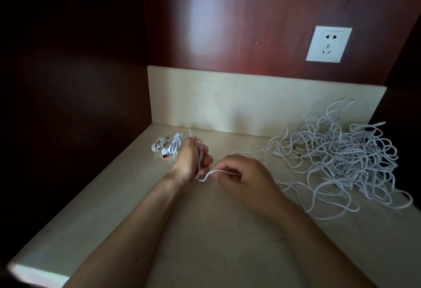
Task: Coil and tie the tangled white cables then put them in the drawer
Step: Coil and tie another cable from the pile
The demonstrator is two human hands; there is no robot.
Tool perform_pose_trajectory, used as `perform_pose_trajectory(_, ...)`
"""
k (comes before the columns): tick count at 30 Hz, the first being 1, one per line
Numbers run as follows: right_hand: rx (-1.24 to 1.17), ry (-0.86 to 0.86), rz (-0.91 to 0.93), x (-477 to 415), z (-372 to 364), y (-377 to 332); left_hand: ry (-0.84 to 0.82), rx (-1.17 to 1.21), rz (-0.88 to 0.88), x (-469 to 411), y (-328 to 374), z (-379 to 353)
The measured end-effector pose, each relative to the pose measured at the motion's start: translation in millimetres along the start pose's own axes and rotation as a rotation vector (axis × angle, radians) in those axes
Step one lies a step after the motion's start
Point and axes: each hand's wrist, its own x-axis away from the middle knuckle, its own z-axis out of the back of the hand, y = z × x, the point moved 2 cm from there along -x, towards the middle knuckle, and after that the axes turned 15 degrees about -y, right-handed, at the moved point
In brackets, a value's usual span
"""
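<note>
A big tangle of white cables [341,160] lies on the right side of the cream counter [205,230]. My left hand [190,162] is at the counter's middle, with loops of one white cable [200,158] wound around its fingers. My right hand [245,177] is just to its right and pinches the same cable's loose run, which bends in a small loop between the two hands. Two coiled white cables [168,145] lie side by side at the back left, one with an orange-tipped USB plug [164,156]. No drawer is in view.
A cream backsplash [250,105] closes the counter's back, with a dark red wall and a white power socket [328,44] above it. A dark panel bounds the left side. A thin white stick [190,133] lies by the backsplash near the coiled cables.
</note>
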Motion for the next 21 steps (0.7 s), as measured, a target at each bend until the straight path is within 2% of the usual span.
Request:
perform_pose_trajectory(2, -0.02, 0.029, 0.008, -1, 1, 2, -0.052, -0.168, 0.06, 4, -8, -3)
perform_pose_trajectory(4, -0.038, 0.061, 0.011, -1, 2, 4, -0.156, -0.374, 0.107, 7, -15, -6)
perform_pose_trajectory(6, -0.056, 0.142, -0.022, -2, 3, 8, -0.268, -0.485, 0.103, 11, -18, -8)
perform_pose_trajectory(9, -0.025, 0.309, -0.117, -1, 10, 17, -0.46, -0.423, 0.107, 13, -16, -12)
perform_pose_trajectory(12, 0.004, 0.371, -0.159, 0, 13, 27, -0.595, -0.287, 0.215, 12, -16, -14)
perform_pose_trajectory(16, 0.046, 0.367, -0.105, -3, 10, 31, -0.642, -0.228, 0.301, 15, -15, -16)
perform_pose_trajectory(21, 0.003, 0.34, -0.093, -3, 4, 34, -0.496, -0.451, 0.102, 18, -11, -20)
